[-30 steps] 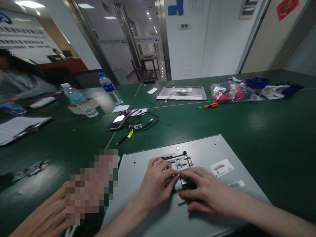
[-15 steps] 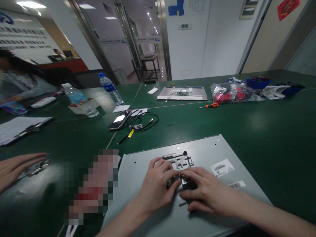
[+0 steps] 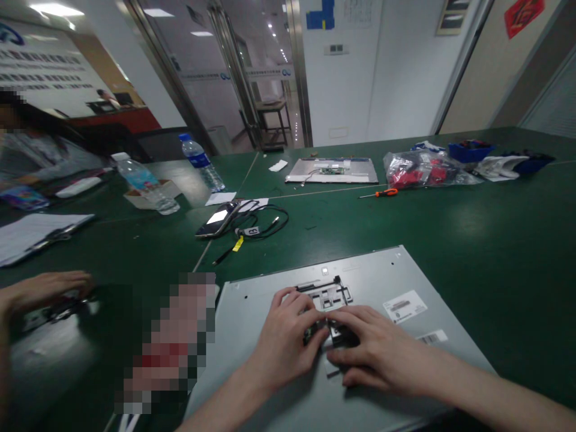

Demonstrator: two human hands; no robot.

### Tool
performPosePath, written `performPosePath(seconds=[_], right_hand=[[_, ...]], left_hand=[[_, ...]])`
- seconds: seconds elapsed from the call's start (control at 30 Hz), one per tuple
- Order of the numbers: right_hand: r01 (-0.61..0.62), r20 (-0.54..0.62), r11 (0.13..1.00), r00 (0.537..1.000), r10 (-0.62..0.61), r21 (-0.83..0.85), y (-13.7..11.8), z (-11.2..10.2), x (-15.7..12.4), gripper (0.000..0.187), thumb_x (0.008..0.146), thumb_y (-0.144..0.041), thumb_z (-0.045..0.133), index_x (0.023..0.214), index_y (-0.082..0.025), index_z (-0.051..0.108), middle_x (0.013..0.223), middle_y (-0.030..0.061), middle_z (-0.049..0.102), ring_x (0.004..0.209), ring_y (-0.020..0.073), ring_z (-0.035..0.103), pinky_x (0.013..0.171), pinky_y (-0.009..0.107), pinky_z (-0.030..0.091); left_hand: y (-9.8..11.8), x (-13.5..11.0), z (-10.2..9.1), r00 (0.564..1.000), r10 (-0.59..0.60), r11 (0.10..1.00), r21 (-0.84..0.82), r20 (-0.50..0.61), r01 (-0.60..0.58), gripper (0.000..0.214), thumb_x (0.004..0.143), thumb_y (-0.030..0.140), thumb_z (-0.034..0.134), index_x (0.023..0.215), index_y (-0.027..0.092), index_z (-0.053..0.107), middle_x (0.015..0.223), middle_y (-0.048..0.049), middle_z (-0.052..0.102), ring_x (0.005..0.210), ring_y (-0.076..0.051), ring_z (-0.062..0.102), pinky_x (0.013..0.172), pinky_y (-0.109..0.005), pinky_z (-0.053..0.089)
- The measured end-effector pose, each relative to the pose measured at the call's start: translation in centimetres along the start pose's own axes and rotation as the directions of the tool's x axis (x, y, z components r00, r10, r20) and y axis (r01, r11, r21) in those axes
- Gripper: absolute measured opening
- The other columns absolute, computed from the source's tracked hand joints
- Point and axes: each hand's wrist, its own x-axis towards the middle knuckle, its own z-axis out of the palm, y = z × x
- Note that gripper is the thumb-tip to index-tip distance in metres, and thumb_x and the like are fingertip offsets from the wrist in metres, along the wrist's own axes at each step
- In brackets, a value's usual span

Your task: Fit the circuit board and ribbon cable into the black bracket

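While pinching the small dark part (image 3: 335,334) from both sides with the curled fingertips of the left hand (image 3: 283,342) and right hand (image 3: 373,351), rest the wrists on the grey metal back panel (image 3: 396,270) for steadiness. Found just below the slotted bracket (image 3: 328,292) at the panel's middle, flat on the green worktop (image 3: 450,228). Probably best to squeeze evenly, press straight down, avoid tilting. Well clear of the co-worker's hand (image 3: 49,287) at far left.

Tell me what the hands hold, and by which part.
The left hand and the right hand pinch a small dark part on the grey panel, one from each side. Whether it is lifted cannot be told.
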Motion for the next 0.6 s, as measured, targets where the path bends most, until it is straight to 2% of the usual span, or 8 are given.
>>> performPosePath(seconds=[0.6], right_hand=[[-0.01,0.021,1.0,1.0,0.01,-0.007,-0.03,-0.05,-0.09,0.023,0.101,-0.041,0.062,0.117,-0.027,0.07,0.157,0.0087,0.041,0.142,0.0279,0.039,0.116,0.048,0.037]], left_hand=[[0.0,0.02,0.0,1.0,-0.014,1.0,-0.002,0.001,0.014,0.008,0.09,0.018,0.063,0.091,0.023,0.07,0.086,-0.0024,0.063,0.086,-0.023,0.056,0.093,-0.051,0.041]])
